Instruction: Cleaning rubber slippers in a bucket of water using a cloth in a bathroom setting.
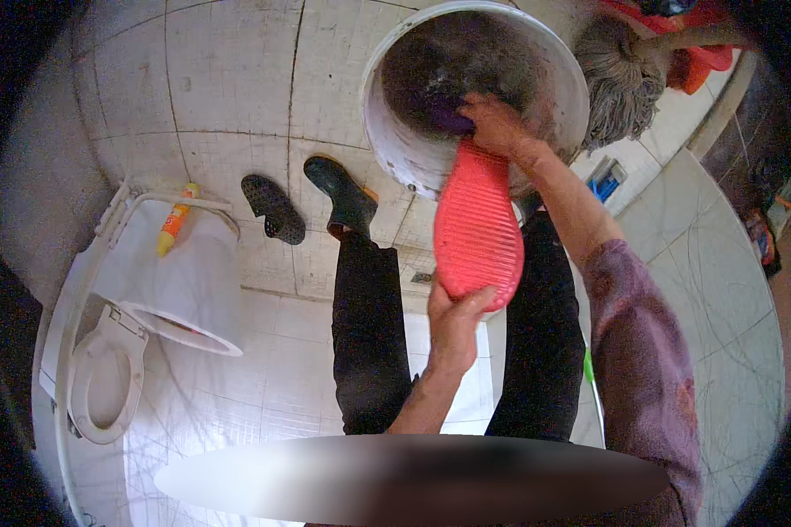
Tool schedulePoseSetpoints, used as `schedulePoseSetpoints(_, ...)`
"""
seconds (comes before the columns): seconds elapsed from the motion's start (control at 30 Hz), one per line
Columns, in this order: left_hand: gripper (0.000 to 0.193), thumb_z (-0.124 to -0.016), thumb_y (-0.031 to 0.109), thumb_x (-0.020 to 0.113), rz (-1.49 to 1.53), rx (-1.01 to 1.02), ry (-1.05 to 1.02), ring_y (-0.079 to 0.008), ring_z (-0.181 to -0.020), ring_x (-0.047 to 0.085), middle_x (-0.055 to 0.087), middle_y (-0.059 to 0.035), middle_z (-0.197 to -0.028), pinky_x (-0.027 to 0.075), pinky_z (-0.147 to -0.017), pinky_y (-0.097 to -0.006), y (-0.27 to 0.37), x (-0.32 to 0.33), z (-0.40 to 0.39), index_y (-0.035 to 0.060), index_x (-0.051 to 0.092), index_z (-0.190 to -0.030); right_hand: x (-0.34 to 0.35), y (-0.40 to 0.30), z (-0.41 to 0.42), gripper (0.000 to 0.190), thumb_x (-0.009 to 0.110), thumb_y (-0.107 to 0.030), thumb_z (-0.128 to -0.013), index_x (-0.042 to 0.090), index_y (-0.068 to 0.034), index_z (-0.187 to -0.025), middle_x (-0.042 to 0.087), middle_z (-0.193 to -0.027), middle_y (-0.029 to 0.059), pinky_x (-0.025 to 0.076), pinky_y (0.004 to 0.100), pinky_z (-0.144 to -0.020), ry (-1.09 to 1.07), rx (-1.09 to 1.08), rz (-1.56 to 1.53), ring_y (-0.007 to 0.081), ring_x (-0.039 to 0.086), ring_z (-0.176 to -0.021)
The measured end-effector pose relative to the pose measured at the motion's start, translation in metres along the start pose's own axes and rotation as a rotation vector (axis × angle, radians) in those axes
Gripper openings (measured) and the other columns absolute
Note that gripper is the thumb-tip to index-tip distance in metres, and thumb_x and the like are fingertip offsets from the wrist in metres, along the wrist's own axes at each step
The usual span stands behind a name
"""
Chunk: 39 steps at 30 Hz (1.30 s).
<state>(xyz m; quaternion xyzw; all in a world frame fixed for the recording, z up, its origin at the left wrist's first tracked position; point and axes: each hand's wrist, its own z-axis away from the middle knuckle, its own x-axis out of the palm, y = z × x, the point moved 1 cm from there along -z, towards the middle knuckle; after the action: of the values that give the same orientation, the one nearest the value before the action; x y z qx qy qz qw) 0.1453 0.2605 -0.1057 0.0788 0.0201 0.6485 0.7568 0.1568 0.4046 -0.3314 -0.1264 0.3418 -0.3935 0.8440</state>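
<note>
A red ridged shoe sole [478, 230] is held bottom up, slanting from my lap toward a white bucket [402, 165] of dark water. My left hand [458, 316] grips the near, rounded end, its thumb lying across the sole. At the far end, inside the bucket's rim, my right hand [501, 128] has its fingers curled against a purple item [451, 120]. This item is partly hidden by the fingers and dark, so I cannot tell what it is. The far tip of the sole passes beneath my right hand.
A grey string mop [619, 85] lies right of the bucket, near red plastic [699, 69] and a blue item [606, 183]. A black perforated clog [273, 209] sits beside my dark boot [341, 194]. Leftward are a toilet seat [109, 379] and a yellow-orange bottle [176, 221].
</note>
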Motion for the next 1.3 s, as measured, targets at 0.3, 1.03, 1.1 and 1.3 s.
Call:
schedulePoseSetpoints(0.3, 0.067, -0.066, 0.005, 0.059, -0.126, 0.103, 0.003, -0.02, -0.104, 0.042, 0.041, -0.0119, -0.114, 0.032, -0.092, -0.0314, -0.013, 0.014, 0.009, 0.0007, 0.024, -0.123, 0.049, 0.166, -0.044, 0.041, 0.042, -0.007, -0.071, 0.048, -0.006, -0.111, 0.049, -0.107, 0.0215, 0.043, 0.0414, -0.077, 0.618, 0.045, 0.35, 0.0339, 0.052, -0.093)
schedulePoseSetpoints(1.03, 0.063, -0.068, -0.011, 0.048, -0.49, 0.325, -0.139, -0.0181, -0.108, 0.04, 0.04, -0.0116, -0.115, 0.032, -0.092, -0.0296, 0.048, 0.003, -0.031, 0.0021, 0.021, -0.124, -0.082, -0.108, 0.121, 0.037, 0.054, -0.018, -0.061, 0.054, -0.002, -0.095, 0.046, -0.102, 0.0181, 0.042, 0.0403, -0.077, 0.409, -0.071, -0.486, 0.0351, 0.05, -0.09)
schedulePoseSetpoints(1.1, 0.064, -0.068, -0.01, 0.048, -0.395, 0.288, -0.137, -0.0195, -0.109, 0.039, 0.039, -0.0122, -0.117, 0.031, -0.093, -0.0297, 0.05, 0.002, -0.029, 0.0011, 0.021, -0.125, -0.079, -0.1, 0.095, 0.037, 0.054, -0.018, -0.062, 0.054, -0.003, -0.096, 0.046, -0.103, 0.0177, 0.042, 0.0407, -0.076, 0.414, 0.005, -0.451, 0.0349, 0.05, -0.089)
schedulePoseSetpoints(1.3, 0.076, -0.062, 0.015, 0.067, -0.378, 0.368, -0.191, -0.0189, -0.111, 0.038, 0.039, -0.011, -0.12, 0.028, -0.096, -0.0309, 0.055, -0.009, 0.001, -0.0008, 0.026, -0.124, -0.046, -0.023, 0.017, 0.041, 0.053, -0.019, -0.067, 0.051, -0.006, -0.105, 0.049, -0.1, 0.0194, 0.042, 0.0415, -0.078, 0.337, 0.117, -0.195, 0.035, 0.05, -0.091)
